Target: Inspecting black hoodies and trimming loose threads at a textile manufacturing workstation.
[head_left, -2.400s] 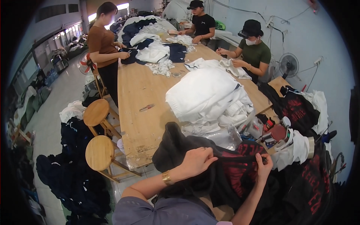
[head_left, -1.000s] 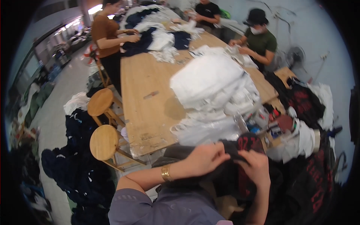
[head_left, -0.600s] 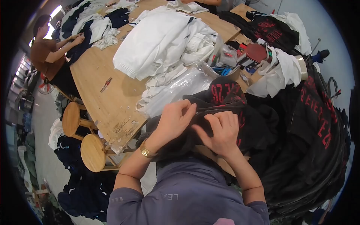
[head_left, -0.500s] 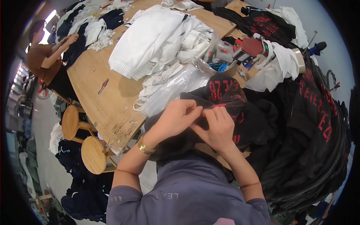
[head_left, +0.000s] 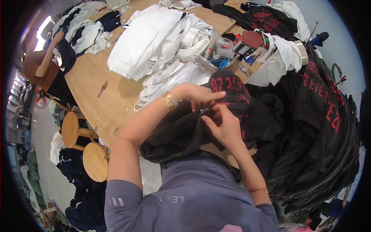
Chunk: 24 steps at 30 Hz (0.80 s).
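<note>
A black zip hoodie (head_left: 170, 133) with red lettering lies bunched in front of me, over the table's near edge. On its front a small silver zipper pull (head_left: 205, 110) shows between my two hands. My left hand (head_left: 196, 95), a gold watch on its wrist, has its fingers curled into the cloth just beyond the pull, with one digit stretched out to the right. To the right of the pull is my right hand (head_left: 227, 125), thumb and index finger apart, with dark cloth visible in the gap.
White garments (head_left: 150, 42) are heaped on the wooden table (head_left: 87, 81), beside a clear plastic bag (head_left: 189, 75). A tub of tools (head_left: 224, 62) stands beyond the hoodie. More black garments (head_left: 317, 127) pile up at right. Two stools (head_left: 94, 162) and another person (head_left: 40, 63) are at left.
My hands were close together, fingertips pinched at the cloth. They have parted, the left moving farther away, and the zipper pull now shows. The other person has raised a hand.
</note>
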{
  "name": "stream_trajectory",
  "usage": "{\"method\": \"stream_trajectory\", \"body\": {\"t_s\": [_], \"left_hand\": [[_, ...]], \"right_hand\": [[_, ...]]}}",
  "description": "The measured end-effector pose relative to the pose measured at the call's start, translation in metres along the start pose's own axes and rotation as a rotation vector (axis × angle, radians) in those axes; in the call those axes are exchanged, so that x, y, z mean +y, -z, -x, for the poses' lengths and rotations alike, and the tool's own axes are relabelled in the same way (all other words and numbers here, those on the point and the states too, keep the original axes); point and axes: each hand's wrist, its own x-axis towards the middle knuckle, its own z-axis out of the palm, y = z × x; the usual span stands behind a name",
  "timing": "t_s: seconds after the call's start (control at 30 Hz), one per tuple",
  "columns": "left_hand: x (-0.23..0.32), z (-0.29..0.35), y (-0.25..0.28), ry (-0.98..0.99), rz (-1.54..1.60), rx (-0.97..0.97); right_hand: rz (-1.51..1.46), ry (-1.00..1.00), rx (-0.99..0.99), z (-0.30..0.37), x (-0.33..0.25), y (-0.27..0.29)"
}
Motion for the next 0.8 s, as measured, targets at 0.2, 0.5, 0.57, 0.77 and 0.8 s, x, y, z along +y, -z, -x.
{"method": "stream_trajectory", "body": {"t_s": [0.2,0.5,0.57,0.77,0.8], "left_hand": [[0.017,-0.002,-0.006,-0.083,-0.109,-0.167],[0.003,0.032,-0.022,-0.59,-0.176,0.287],[0.002,0.061,-0.012,-0.386,0.083,0.434],[-0.088,0.091,0.031,-0.111,-0.049,1.416],[-0.076,0.087,0.028,-0.098,-0.156,1.506]], "right_hand": [[-0.161,-0.044,0.004,0.011,-0.003,-0.005],[-0.308,0.251,-0.031,0.021,-0.021,-0.014],[-0.237,0.269,0.109,0.015,-0.005,0.008],[0.285,-0.155,0.399,-0.001,0.104,0.072],[0.46,-0.2,0.394,0.017,0.105,0.1]]}}
